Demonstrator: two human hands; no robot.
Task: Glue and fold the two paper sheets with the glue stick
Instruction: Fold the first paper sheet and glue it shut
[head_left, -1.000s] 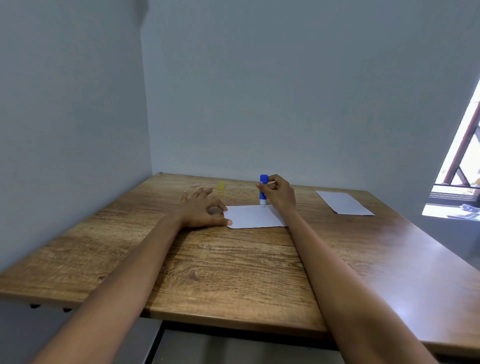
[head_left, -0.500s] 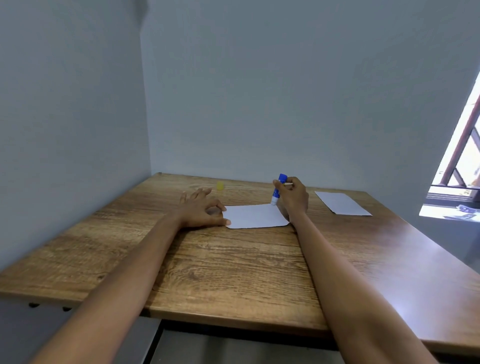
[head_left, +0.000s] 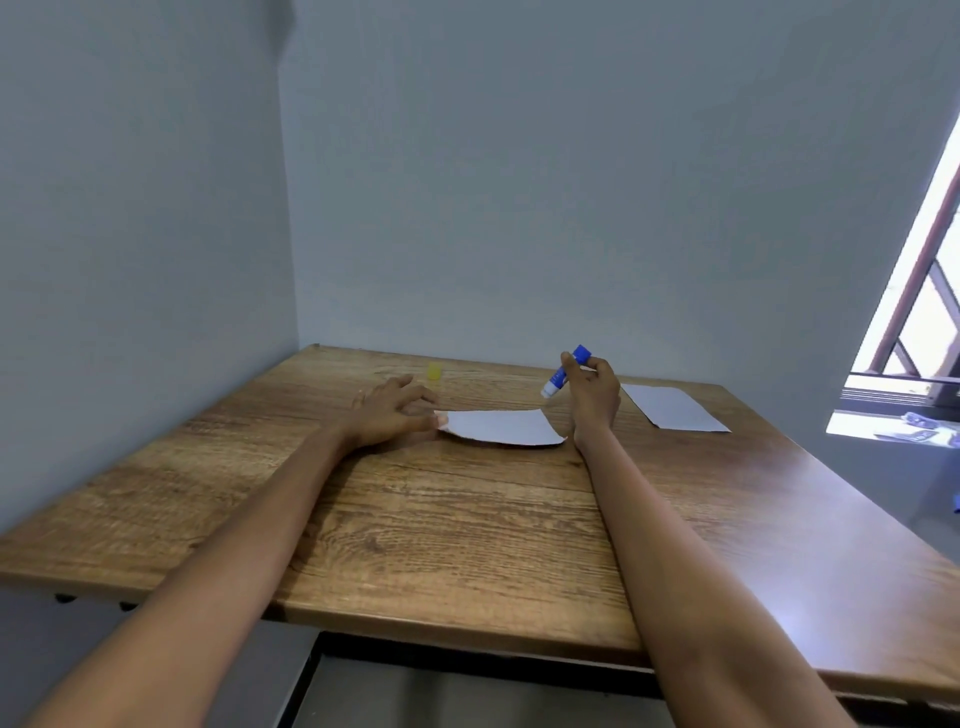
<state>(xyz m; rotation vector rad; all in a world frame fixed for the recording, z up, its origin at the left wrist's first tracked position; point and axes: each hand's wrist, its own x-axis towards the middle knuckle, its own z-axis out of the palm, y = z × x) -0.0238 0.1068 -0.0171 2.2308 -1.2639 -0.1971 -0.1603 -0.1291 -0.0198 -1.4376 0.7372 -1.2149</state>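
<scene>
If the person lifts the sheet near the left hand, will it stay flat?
Probably not: the near sheet looks thin, and its front edge already curls off the table. It likely flops and slides easily unless the left hand pins it.

Both bare forearms extend forward over the desk. Left hand (head_left: 396, 413): palm down, fingers spread, thumb tip pressing a sheet's left edge. Right hand (head_left: 592, 397): raised, fingers curled, gripping the glue stick (head_left: 563, 373) tilted.

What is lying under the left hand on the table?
The left hand lies on the wooden table, its thumb pressing the left edge of the near paper sheet. The strip of sheet and table directly beneath the palm is covered, so nothing more can be seen there.
</scene>
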